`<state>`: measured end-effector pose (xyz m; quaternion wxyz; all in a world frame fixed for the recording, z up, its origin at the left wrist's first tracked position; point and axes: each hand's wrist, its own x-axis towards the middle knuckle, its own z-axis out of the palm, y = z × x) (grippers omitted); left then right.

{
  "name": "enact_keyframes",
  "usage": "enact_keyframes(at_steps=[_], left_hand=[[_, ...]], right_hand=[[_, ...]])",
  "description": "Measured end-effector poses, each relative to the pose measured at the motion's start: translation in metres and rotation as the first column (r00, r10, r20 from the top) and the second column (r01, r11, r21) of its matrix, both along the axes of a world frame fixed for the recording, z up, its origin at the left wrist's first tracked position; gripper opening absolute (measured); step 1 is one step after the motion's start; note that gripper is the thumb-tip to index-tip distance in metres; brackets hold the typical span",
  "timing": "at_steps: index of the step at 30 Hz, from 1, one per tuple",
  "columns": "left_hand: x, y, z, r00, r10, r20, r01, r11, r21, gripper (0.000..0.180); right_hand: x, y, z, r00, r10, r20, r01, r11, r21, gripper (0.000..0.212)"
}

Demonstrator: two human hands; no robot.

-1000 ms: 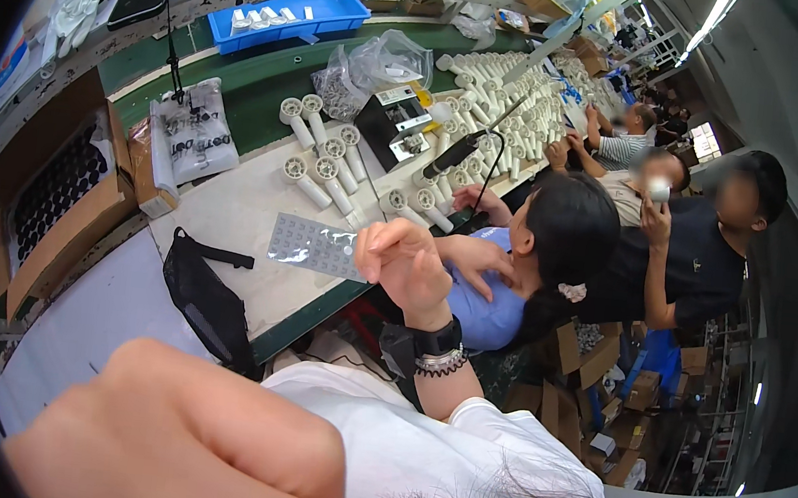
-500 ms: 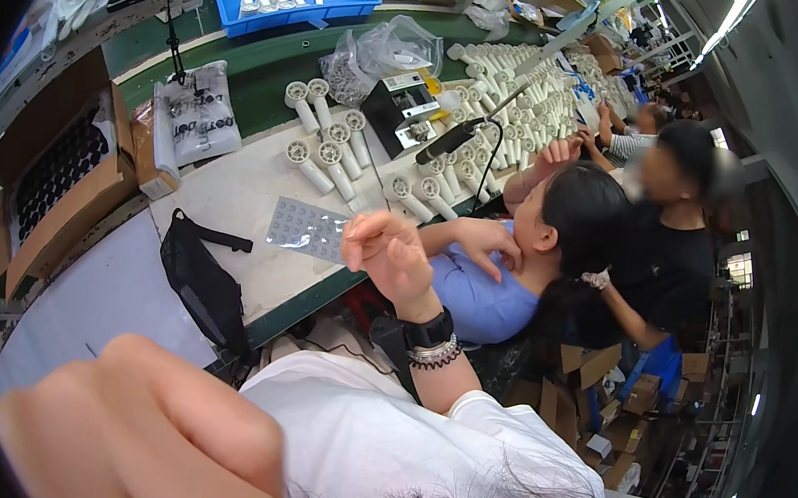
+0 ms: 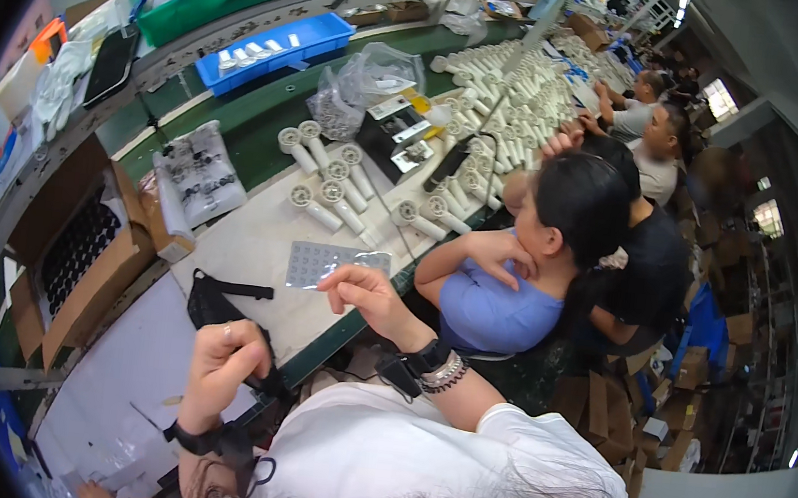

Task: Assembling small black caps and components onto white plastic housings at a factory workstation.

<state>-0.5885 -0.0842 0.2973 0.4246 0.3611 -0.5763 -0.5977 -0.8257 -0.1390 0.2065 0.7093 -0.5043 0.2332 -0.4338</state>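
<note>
My left hand (image 3: 226, 367) is raised in front of me above a black pouch-like bag (image 3: 218, 308), its fingers curled in and nothing visible in them. My right hand (image 3: 369, 302) hovers over the table's front edge, loosely closed with thumb and fingertips bent together; I see no object in it. Just beyond it lies a clear sheet of small grey stickers (image 3: 319, 265). Dark bands circle both my wrists. White cylindrical handles with round ribbed heads (image 3: 335, 194) lie on the table past the sheet.
A black bench device (image 3: 396, 137) stands among many white handles. An open carton (image 3: 87, 299) of dark round parts sits left, near a bag of small parts (image 3: 202, 175). A blue tray (image 3: 274, 51) lies behind. At right, a person in a blue shirt (image 3: 501, 299) sits close.
My left hand has come away from close to the camera and is now lower and farther out. The right hand's fingers have drawn closer together. The view has shifted.
</note>
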Motion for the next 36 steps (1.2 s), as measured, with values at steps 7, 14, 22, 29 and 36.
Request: enact_keyframes(at_steps=[7, 14, 22, 29, 36], left_hand=[[-0.011, -0.007, -0.094, 0.900, 0.124, 0.419, -0.127, 0.992, -0.021, 0.014], [-0.058, 0.012, -0.156, 0.885, 0.329, 0.331, -0.234, 0.926, -0.295, 0.028], [-0.038, 0.031, -0.165, 0.902, -0.014, 0.431, -0.029, 0.995, 0.092, 0.030], [-0.015, 0.043, -0.200, 0.962, 0.190, 0.194, -0.248, 0.904, 0.349, 0.030], [0.007, 0.071, -0.232, 0.883, 0.203, 0.424, -0.364, 0.866, 0.342, 0.033]], right_hand=[[0.025, 0.002, -0.020, 0.960, -0.100, -0.262, 0.140, 0.981, 0.136, 0.022], [0.083, 0.022, -0.033, 0.834, -0.367, -0.412, 0.222, 0.907, -0.359, 0.020], [0.085, 0.032, -0.072, 0.857, -0.277, -0.434, 0.052, 0.885, -0.463, 0.022], [0.026, 0.004, -0.149, 0.588, -0.259, -0.766, -0.035, 0.938, -0.344, 0.021], [-0.080, -0.052, -0.258, 0.225, -0.431, -0.874, 0.087, 0.902, -0.422, 0.050]])
